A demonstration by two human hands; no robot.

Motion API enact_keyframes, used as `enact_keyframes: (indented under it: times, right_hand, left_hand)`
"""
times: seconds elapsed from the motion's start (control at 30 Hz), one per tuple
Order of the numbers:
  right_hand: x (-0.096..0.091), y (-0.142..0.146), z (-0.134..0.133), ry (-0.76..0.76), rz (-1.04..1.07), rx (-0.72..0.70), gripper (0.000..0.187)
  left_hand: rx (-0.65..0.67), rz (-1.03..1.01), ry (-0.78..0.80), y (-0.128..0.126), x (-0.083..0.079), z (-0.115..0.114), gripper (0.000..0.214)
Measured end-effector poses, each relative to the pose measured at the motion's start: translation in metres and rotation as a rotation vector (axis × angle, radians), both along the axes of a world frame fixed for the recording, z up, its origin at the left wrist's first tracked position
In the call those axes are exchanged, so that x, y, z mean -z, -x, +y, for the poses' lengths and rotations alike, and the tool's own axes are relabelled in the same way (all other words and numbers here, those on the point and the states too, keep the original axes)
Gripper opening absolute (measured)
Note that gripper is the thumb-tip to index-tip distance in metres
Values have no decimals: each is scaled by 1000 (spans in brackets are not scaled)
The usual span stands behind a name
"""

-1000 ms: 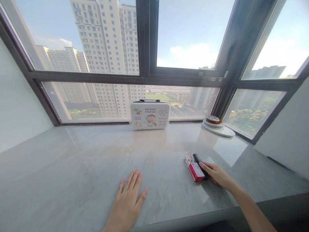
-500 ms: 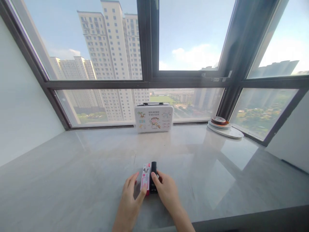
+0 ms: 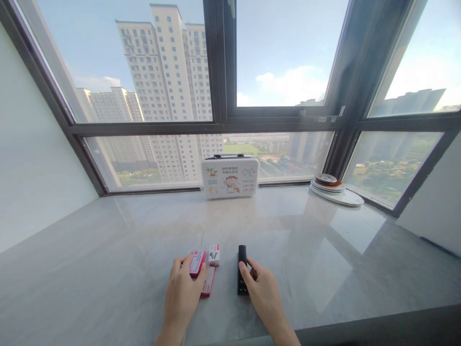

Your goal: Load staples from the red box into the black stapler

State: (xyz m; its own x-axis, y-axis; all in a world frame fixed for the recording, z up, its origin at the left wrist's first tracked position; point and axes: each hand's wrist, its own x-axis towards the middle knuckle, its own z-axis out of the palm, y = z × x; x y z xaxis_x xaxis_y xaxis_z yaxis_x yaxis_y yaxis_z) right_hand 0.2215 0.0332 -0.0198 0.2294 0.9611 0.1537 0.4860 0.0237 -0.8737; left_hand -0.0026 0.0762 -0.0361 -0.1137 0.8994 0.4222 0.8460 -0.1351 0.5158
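Observation:
My left hand point(image 3: 182, 288) is closed around a small pink-and-white staple box point(image 3: 196, 263), thumb on its right side and fingers over its left. Just below and to the right, a second pink box point(image 3: 209, 282) lies flat on the countertop, partly hidden by the thumb. A small white box point(image 3: 214, 255) with a stapler picture stands at that box's far end. To the right, my right hand point(image 3: 263, 283) grips a black stapler point(image 3: 242, 266) lengthwise, its thumb on top. The stapler points away from me and appears to rest on the counter.
A white case point(image 3: 230, 178) with cartoon prints stands upright against the window at the back. Several stacked plates point(image 3: 327, 185) sit in the back right corner. The grey countertop point(image 3: 118, 269) has its front edge at the lower right.
My left hand has moved left with one staple box, away from the other two boxes, which stood in line with it. My right hand has shifted the stapler right, opening a gap.

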Motion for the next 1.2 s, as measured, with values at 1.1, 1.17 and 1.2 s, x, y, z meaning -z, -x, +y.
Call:
enact_keyframes:
  times: [1.1,1.17,1.2]
  right_hand:
    - [16,-16,-15,12,93,9,54]
    - [14,-22,-15,-21,133,-18,53]
    - [11,-26,-15,-41,141,-42,52]
  left_hand:
    - [23,117,-70,-33,2,-19,44]
    - [-5,162,12,-33,5,-26,41]
    - [16,177,53,-35,4,-30,38]
